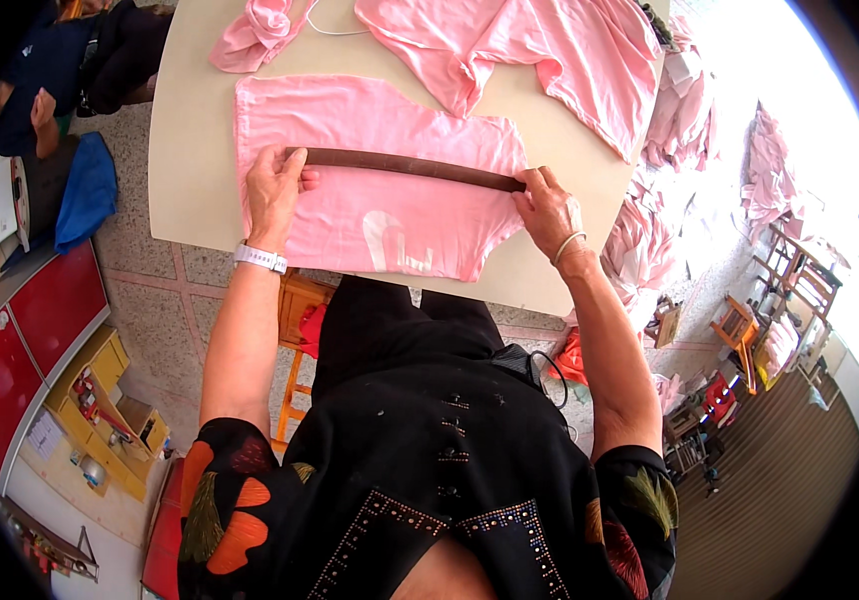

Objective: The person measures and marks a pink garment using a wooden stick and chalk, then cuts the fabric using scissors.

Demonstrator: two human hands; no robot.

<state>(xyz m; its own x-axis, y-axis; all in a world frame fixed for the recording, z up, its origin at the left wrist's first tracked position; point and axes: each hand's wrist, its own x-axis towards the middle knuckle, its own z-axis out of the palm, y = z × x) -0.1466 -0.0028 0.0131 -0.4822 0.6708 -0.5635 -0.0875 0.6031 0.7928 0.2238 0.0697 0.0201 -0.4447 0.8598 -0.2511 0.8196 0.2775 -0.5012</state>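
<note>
A pink garment piece point(350, 215) with a pale print near its lower edge lies flat on the cream table point(190, 160). Across it runs a long, flat, dark brown strip point(405, 164), ruler-like in shape. My left hand point(278, 195) is closed on the strip's left end, thumb on top. At the other end, my right hand point(550, 210) pinches the strip near the garment's right edge. The strip lies on or just above the cloth; I cannot tell which.
More pink garments point(520, 50) spread over the far side of the table, beside a crumpled pink bundle point(258, 35). Heaped pink fabric point(642, 245) lies off the right edge. A wooden stool point(300, 305) stands below the near edge. Another person point(50, 75) is at the far left.
</note>
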